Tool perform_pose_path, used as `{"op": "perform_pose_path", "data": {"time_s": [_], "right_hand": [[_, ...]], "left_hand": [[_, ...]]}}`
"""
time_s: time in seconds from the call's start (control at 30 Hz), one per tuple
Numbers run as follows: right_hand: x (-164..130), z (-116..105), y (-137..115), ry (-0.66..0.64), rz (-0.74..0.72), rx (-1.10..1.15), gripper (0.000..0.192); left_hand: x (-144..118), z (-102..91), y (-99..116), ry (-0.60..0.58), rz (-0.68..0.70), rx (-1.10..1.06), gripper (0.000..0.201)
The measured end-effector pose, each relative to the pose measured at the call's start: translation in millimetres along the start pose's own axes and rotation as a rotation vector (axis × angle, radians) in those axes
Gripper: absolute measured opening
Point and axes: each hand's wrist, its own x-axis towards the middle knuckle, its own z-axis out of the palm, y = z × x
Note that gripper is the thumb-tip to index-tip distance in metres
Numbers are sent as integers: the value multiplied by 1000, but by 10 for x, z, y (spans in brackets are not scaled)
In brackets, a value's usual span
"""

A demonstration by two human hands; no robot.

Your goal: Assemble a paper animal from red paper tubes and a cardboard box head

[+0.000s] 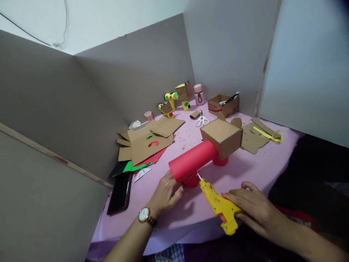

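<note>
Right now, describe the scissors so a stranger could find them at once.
Start at the pink table and look to its far side, beyond the red paper tube that the left hand touches. The scissors lie flat beside a small cardboard roll, the only white-handled tool there.

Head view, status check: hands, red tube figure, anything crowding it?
Left hand steadies red paper tube figure with cardboard box head. Right hand grips yellow glue gun, nozzle at the tube. Nothing crowding.

Makeshift home craft corner: pink-covered table (245,171) walled by grey boards (136,69), strewn with cardboard pieces (147,140), coloured paper (133,166), scissors (201,120), finished cardboard figures (177,98), a phone (120,193).
</note>
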Motion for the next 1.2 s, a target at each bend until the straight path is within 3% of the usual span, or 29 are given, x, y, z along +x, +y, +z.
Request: {"op": "perform_pose_path", "data": {"time_s": [0.43, 1.2], "right_hand": [[-166, 50, 2, 157, 46, 33, 47], [-159, 35, -28, 210, 45, 20, 45]], "left_hand": [[1, 56, 9, 34, -54, 74, 19], [32, 38, 76, 95, -89, 79, 24]]}}
